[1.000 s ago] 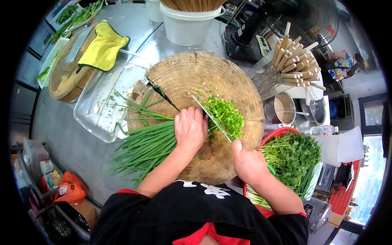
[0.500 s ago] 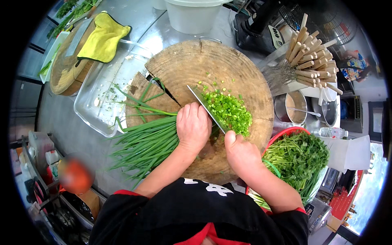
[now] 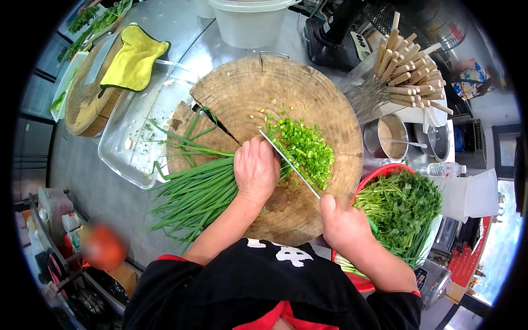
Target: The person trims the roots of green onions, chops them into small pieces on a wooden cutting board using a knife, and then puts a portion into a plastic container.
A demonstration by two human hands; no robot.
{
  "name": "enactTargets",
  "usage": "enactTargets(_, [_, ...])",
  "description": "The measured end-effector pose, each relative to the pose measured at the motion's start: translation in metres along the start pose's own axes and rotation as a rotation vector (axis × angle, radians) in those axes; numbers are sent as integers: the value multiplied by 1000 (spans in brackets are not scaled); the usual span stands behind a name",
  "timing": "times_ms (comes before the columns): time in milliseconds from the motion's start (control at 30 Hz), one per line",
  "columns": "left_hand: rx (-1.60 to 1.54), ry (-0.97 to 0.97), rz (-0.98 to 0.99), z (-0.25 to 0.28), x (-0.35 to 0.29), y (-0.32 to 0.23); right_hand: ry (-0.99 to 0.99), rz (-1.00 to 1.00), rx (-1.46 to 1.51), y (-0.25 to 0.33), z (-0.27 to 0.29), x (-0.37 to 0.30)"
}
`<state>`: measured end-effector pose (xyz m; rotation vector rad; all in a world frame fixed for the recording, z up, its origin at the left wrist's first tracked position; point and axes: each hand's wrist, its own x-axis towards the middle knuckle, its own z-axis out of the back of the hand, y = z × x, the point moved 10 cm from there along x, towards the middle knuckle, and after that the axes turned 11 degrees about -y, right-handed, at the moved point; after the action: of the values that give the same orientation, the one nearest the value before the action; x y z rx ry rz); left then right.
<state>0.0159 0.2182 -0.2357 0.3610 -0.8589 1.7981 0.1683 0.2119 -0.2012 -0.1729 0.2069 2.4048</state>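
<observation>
A bundle of long green scallions (image 3: 192,190) lies across the left side of a round wooden chopping block (image 3: 286,82). My left hand (image 3: 256,168) is closed over the bundle, pressing it to the wood with knuckles bent near the blade. In my right hand (image 3: 346,225) is the handle of a cleaver (image 3: 290,163), its blade seen almost edge-on and slanting up to the left. The cleaver stands between the bundle's cut end and a heap of chopped scallions (image 3: 307,148). Small loose pieces lie beyond the heap. My left fingertips are hidden beneath the hand.
Left of the block, a clear plastic tray (image 3: 124,159) holds green scraps. A yellow cloth (image 3: 135,58) drapes a second wooden block (image 3: 77,113). At right stand a red-rimmed basket of leafy herbs (image 3: 399,212), a metal pot (image 3: 379,140) and several wooden-handled skewers (image 3: 412,71). A white bucket (image 3: 250,25) stands behind.
My right hand and the cleaver's handle end have shifted right, away from my left hand. The blade now appears more edge-on. My left hand keeps its hold; the whole view has moved slightly.
</observation>
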Motion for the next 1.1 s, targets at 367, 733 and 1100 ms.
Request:
enactTargets(367, [-1,-45,-22,-2,-1,1,-67,-55,126,-16,-16,41])
enactTargets(733, [18,-11,4,-3,-2,2,3,-31,77,3,-11,13])
enactTargets(1100, [-99,-95,2,1,0,3,-36,-135,84,-15,-5,27])
